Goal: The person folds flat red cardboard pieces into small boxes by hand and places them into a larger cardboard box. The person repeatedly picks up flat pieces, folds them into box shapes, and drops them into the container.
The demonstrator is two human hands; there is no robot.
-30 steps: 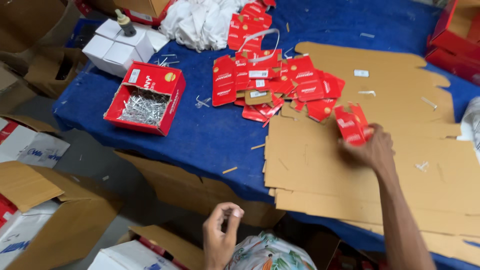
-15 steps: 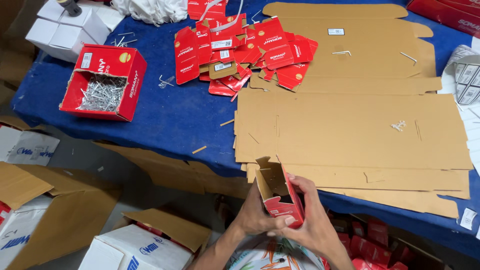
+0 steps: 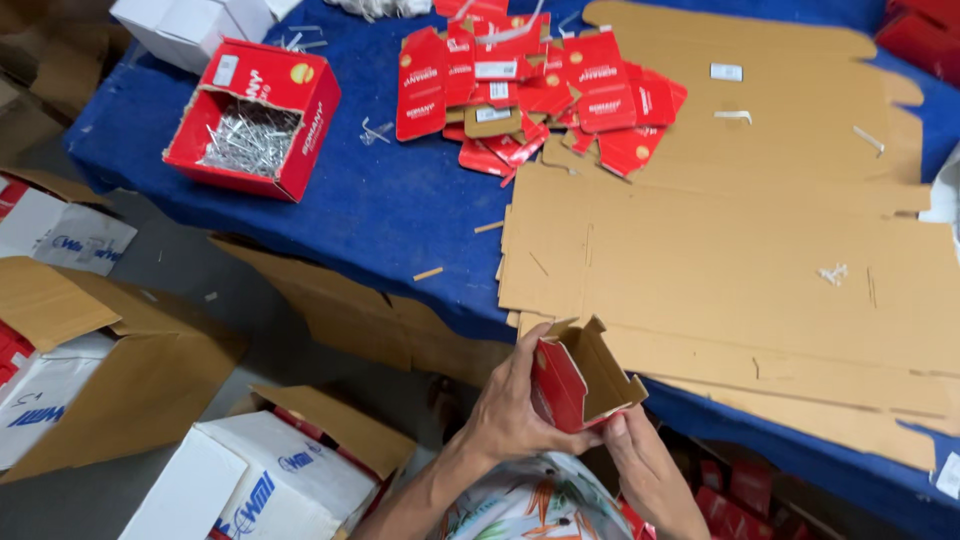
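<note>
Both hands hold a small red carton point(image 3: 575, 378), its brown inside showing and its flaps open upward, just below the table's near edge. My left hand point(image 3: 508, 410) wraps its left side with the thumb on the red face. My right hand point(image 3: 640, 462) supports it from below on the right. A pile of flat red carton blanks point(image 3: 540, 90) lies at the far middle of the blue table point(image 3: 390, 210). An open red box of metal nails point(image 3: 252, 118) stands at the far left.
Large flattened brown cardboard sheets point(image 3: 730, 250) cover the table's right half. White boxes point(image 3: 185, 25) sit at the far left corner. On the floor stand open brown cartons point(image 3: 90, 360) and a white carton point(image 3: 260, 480). Red packs point(image 3: 740, 490) lie under the table.
A second ago my right hand reached to a red blank on the cardboard. It came back, and both hands now hold the opened carton, slightly higher and more squared than half a second ago.
</note>
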